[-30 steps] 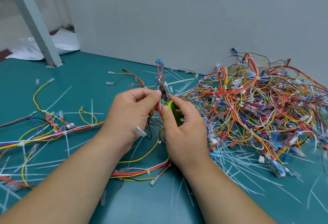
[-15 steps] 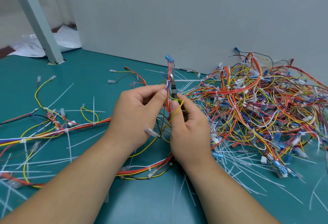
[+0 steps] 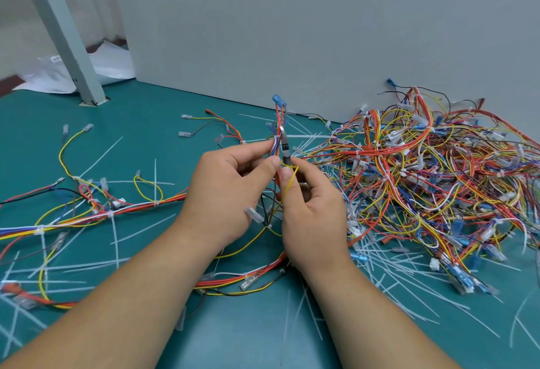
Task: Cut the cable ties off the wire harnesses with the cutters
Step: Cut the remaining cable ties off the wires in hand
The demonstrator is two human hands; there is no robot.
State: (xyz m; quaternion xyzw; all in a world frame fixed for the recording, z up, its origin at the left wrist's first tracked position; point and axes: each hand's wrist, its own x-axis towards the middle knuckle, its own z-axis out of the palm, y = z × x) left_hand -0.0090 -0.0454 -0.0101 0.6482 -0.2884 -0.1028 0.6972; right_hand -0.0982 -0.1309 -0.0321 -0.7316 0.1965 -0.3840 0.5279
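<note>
Open passage at 11 o'clock over bare table (image 3: 163, 111); blocked at 3 o'clock by harness pile (image 3: 423, 170), 12 by wall (image 3: 292, 32), 10 by post (image 3: 67, 38).

Teal table (image 3: 152, 111); white cut ties (image 3: 409, 289) (wires (image 3: 409, 164) multicoloured).

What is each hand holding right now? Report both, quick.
Left hand: closed, pinching the wire harness.
Right hand: closed, gripping the cutters, tip against the harness.

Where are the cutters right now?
Head view, centre: the cutters stand in the right hand, tips up beside the wire bundle that the left hand pinches.
</note>
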